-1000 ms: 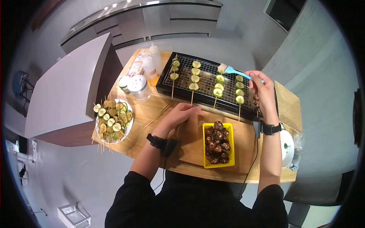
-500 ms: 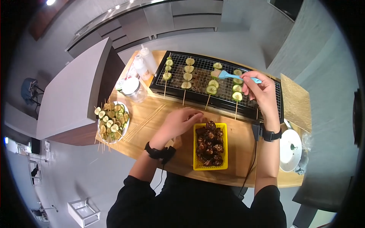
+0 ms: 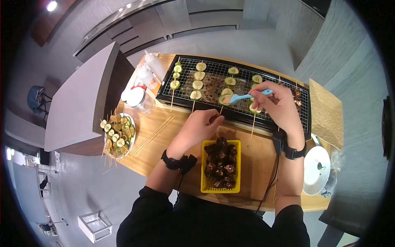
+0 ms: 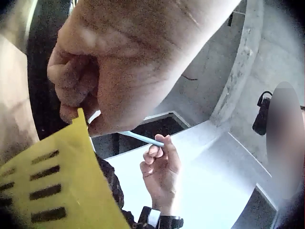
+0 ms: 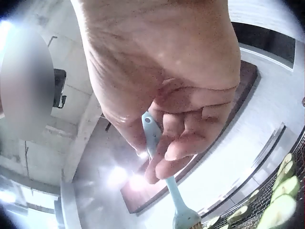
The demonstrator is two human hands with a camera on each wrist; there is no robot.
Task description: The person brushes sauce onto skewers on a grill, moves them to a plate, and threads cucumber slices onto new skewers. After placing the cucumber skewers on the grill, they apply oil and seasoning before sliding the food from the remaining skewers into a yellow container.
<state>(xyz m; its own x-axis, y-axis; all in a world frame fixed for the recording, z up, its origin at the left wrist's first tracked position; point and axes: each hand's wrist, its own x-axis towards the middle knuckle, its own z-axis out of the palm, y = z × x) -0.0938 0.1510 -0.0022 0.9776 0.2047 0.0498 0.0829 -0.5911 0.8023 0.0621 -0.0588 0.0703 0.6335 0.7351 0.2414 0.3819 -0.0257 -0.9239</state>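
The right hand [image 3: 279,108] pinches a light-blue brush [image 3: 251,96] by its handle, also seen in the right wrist view [image 5: 176,195]. The bristles touch a green-rimmed slice [image 3: 224,100] low on the third skewer from the left, on a black grill [image 3: 164,98]. The left hand [image 3: 196,131] has its fingertips at the bare stick end of that skewer, pinching it; its curled fingers partly hide the stick. Below the fingertips stands a yellow basket [image 3: 204,187] of dark, charred pieces [image 3: 220,164]. More skewers of slices [image 3: 197,85] lie across the rack, with dark-piece skewers at the right.
A white plate [image 3: 132,142] piled with skewers stands left, beside bare sticks [image 3: 152,136]. Squeeze bottles [image 3: 154,66] and a lidded jar [image 3: 140,101] are at the back left. A gold board [image 3: 327,113] and white lid [image 3: 317,171] lie right.
The brush has moved down along the third skewer to its lower slices. The left hand has risen from beside the basket to that skewer's stick end. The camera view has shifted slightly.
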